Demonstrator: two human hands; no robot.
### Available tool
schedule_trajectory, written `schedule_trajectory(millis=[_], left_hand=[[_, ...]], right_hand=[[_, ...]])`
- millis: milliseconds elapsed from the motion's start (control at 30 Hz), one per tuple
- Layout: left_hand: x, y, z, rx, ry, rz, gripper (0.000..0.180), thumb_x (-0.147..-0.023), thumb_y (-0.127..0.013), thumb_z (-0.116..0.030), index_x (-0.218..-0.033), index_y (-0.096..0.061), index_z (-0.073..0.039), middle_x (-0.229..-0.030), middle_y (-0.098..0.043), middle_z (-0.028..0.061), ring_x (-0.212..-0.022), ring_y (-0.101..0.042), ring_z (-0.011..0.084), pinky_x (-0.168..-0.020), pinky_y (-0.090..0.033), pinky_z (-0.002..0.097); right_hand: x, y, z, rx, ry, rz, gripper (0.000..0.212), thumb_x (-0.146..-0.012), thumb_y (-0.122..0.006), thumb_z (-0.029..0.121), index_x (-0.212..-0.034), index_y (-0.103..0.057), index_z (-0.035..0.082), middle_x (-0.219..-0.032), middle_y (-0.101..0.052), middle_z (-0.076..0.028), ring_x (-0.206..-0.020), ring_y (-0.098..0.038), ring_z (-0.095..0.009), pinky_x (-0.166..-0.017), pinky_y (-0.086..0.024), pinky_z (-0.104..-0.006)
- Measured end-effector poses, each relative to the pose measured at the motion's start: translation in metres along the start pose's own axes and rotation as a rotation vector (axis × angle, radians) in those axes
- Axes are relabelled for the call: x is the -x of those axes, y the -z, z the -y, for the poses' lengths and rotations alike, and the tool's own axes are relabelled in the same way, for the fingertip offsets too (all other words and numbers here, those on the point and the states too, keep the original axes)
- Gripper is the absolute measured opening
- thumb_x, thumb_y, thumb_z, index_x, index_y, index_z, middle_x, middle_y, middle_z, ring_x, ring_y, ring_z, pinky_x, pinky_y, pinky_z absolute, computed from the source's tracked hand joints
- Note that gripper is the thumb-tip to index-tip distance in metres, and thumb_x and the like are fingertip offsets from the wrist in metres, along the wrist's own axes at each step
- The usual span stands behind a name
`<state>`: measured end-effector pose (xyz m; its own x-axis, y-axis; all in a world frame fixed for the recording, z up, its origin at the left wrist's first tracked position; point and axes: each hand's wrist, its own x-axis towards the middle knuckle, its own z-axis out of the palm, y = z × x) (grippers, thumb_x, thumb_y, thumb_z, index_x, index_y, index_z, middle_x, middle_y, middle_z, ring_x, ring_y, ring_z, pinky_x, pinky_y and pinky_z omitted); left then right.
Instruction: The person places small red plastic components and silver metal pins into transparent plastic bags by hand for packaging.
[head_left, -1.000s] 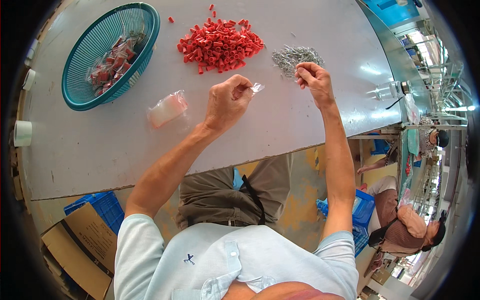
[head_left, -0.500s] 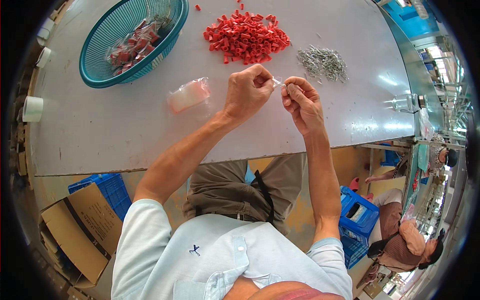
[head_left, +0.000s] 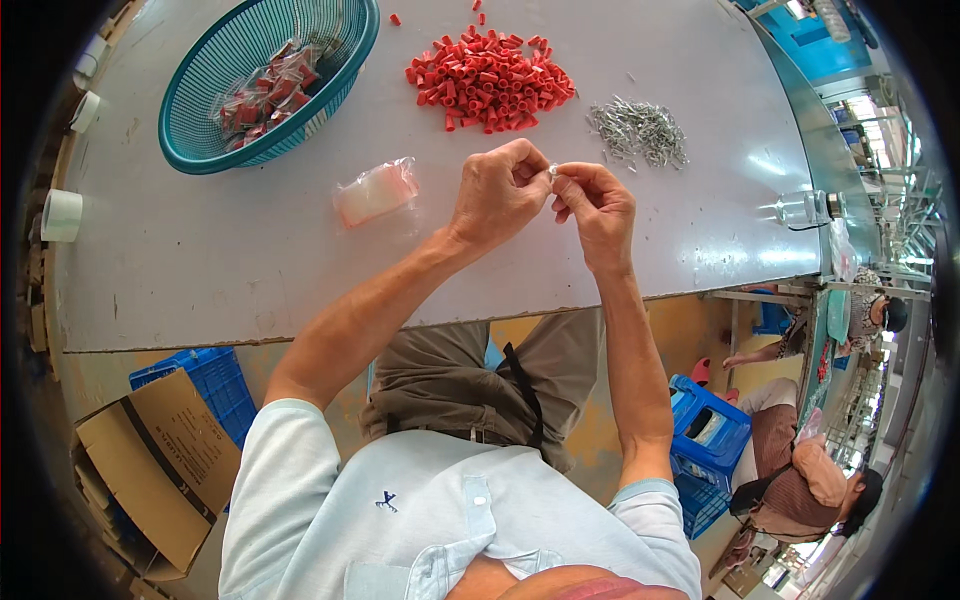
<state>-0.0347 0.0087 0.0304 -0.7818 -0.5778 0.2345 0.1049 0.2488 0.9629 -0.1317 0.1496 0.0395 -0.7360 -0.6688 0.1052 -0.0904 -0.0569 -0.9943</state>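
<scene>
Above the table, my left hand (head_left: 495,198) pinches a small clear plastic bag (head_left: 553,171), of which only a crumpled bit shows between the fingertips. My right hand (head_left: 602,215) meets it there, thumb and forefinger closed at the same bag; whatever else they grip is hidden. Beyond both hands lies a heap of red plastic caps (head_left: 490,82), with a pile of small silvery screws or pins (head_left: 640,133) to its right. A stack of clear, red-edged zip bags (head_left: 376,193) rests left of my left hand.
A teal basket (head_left: 178,150) at the far left holds filled bags with red pieces. Tape rolls (head_left: 62,216) stand along the left edge, a clear bottle (head_left: 803,210) at the right. Below are a cardboard box (head_left: 165,460) and blue crates (head_left: 712,425); co-workers (head_left: 800,490) sit at right.
My right hand has moved left and its fingertips now meet those of my left hand at the bag. The left hand stays nearly in place.
</scene>
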Motion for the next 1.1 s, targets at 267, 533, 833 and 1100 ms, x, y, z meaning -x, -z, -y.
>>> schedule_trajectory(millis=[267,533,833,1100], left_hand=[[0.002,-0.002,-0.004,0.0,-0.003,0.015,0.006,-0.092,-0.073,-0.002,-0.092,-0.073,0.004,-0.078,-0.076,0.0091,-0.07,-0.07,0.0073,-0.062,-0.057,0.0247],[0.002,-0.005,-0.001,-0.013,-0.031,0.034,0.006,-0.091,-0.072,-0.001,-0.093,-0.072,0.004,-0.08,-0.078,0.0146,-0.072,-0.075,0.0128,-0.064,-0.061,0.0282],[0.001,-0.003,0.003,-0.026,0.02,0.051,0.006,-0.091,-0.071,0.0,-0.093,-0.071,0.006,-0.082,-0.078,0.0165,-0.075,-0.078,0.0174,-0.068,-0.063,0.0306],[0.0,-0.003,0.003,-0.072,-0.01,0.032,0.006,-0.09,-0.072,-0.001,-0.092,-0.072,0.005,-0.082,-0.077,0.0166,-0.073,-0.076,0.0172,-0.066,-0.062,0.0314]], right_hand=[[0.001,-0.008,0.007,-0.018,-0.117,-0.094,0.016,-0.099,-0.075,0.01,-0.103,-0.063,0.0,-0.084,-0.07,-0.008,-0.068,-0.07,-0.012,-0.055,-0.063,-0.0282],[-0.001,-0.027,-0.003,-0.099,-0.049,-0.277,0.024,-0.098,-0.077,0.013,-0.096,-0.054,0.004,-0.076,-0.064,-0.003,-0.062,-0.066,-0.01,-0.051,-0.059,-0.0241],[-0.003,-0.028,-0.016,-0.028,-0.027,-0.372,0.026,-0.098,-0.079,0.015,-0.094,-0.054,0.005,-0.077,-0.064,-0.002,-0.063,-0.061,-0.006,-0.052,-0.055,-0.0228],[0.002,-0.029,-0.001,-0.089,-0.169,-0.279,0.018,-0.099,-0.076,0.011,-0.099,-0.065,-0.004,-0.088,-0.072,-0.011,-0.078,-0.073,-0.016,-0.072,-0.069,-0.0341]])
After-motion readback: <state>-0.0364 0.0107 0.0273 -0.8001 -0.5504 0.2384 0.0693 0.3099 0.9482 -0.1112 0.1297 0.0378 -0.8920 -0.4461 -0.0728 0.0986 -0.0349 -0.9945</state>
